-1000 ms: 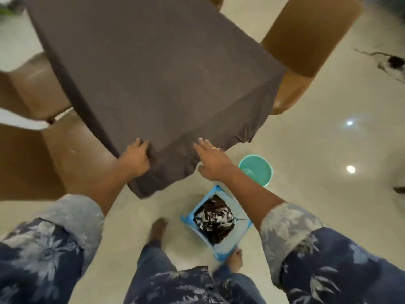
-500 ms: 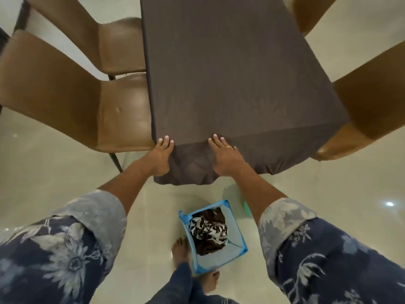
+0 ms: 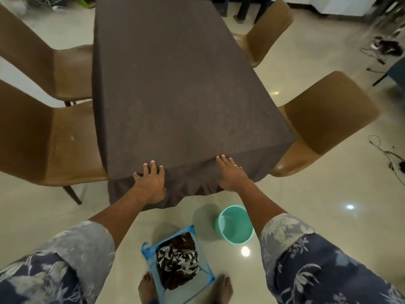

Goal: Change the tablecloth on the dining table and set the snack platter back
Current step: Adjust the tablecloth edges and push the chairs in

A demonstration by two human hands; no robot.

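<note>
- A dark brown woven tablecloth covers the whole dining table, its top lying smooth and its near end hanging over the near edge in a loose, rumpled fold.
- The left hand lies flat on that near edge toward the left corner. Its fingers are straight and slightly spread on the top, and the palm drapes over the hanging part, pinching nothing. I take it to be pressing the cloth down over the rim.
- The right hand, with a gold ring on one finger, rests the same way further right along the edge, fingers straight and close together, flat on the fabric. Two flat palms well apart suit squaring and smoothing the drop.
- On the glossy cream tile floor, between the person's bare feet, stands a blue square mesh basket holding a crumpled brown-and-white patterned cloth, likely the old cover, parked there to keep the top free.
- A teal plastic bucket stands just beside the basket, under the right forearm.
- Tan padded chairs stand along both long sides, their seats tucked close to the cloth.
- No snack platter shows anywhere, so by my reckoning the cloth is nearly done and the platter has yet to be fetched.
</note>
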